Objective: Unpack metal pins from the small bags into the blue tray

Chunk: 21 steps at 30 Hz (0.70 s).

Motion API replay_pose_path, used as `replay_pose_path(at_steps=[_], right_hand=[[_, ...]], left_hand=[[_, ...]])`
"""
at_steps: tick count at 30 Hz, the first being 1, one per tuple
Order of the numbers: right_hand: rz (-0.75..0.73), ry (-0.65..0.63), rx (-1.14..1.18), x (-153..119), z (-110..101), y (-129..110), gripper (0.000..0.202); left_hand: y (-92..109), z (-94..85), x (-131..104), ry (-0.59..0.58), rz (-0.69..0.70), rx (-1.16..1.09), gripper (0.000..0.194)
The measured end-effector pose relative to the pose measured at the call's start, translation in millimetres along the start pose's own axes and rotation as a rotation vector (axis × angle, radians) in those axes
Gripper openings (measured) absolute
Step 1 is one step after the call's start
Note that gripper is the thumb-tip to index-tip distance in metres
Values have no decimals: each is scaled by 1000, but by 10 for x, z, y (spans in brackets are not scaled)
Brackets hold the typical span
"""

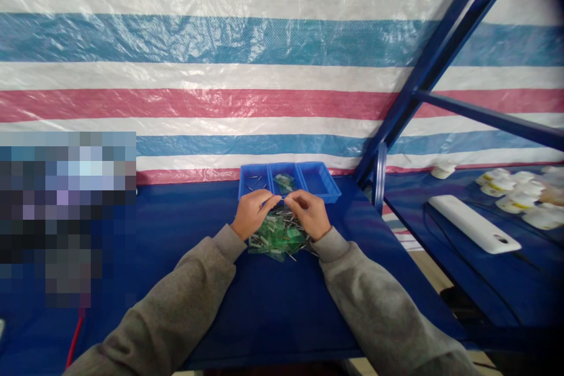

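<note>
My left hand (254, 211) and my right hand (309, 211) meet fingertip to fingertip over a pile on the blue table. Both are pinched closed around a small, thin, light-coloured piece (282, 198), too small to name. Beneath them lies a heap of translucent green and clear plastic pieces (279, 238) mixed with thin metal rods (291, 220). Just behind the hands stands a blue tray (323, 171) with three compartments. A few thin metal rods (254, 178) lie in its left compartment, and greenish clear pieces (284, 182) in the middle one.
The blue table (259, 317) backs onto a striped plastic sheet (220, 76). A blue metal frame (409, 94) rises on the right. Beyond a gap, another blue table holds a white elongated device (473, 224), dark cables and several white round parts (517, 200). The left side is pixelated.
</note>
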State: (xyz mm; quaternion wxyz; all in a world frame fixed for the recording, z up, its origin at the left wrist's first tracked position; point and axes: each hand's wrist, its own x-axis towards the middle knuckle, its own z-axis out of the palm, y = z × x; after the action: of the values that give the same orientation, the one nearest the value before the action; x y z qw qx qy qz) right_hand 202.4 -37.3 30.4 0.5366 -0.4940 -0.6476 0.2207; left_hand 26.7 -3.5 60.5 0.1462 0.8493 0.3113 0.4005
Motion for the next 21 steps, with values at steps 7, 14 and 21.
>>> replay_pose_path(at_steps=[7,14,21], right_hand=[[16,-37,-61,3,13,33,36],[77,43,-93,14,-4,53,44],[65,118,-89,18,-23,39,47]], left_hand=[[-9,42,-17,99,90,-60,19],[23,12,-1,52,13,-59,24],[13,20,5,-17,-9,10,26]])
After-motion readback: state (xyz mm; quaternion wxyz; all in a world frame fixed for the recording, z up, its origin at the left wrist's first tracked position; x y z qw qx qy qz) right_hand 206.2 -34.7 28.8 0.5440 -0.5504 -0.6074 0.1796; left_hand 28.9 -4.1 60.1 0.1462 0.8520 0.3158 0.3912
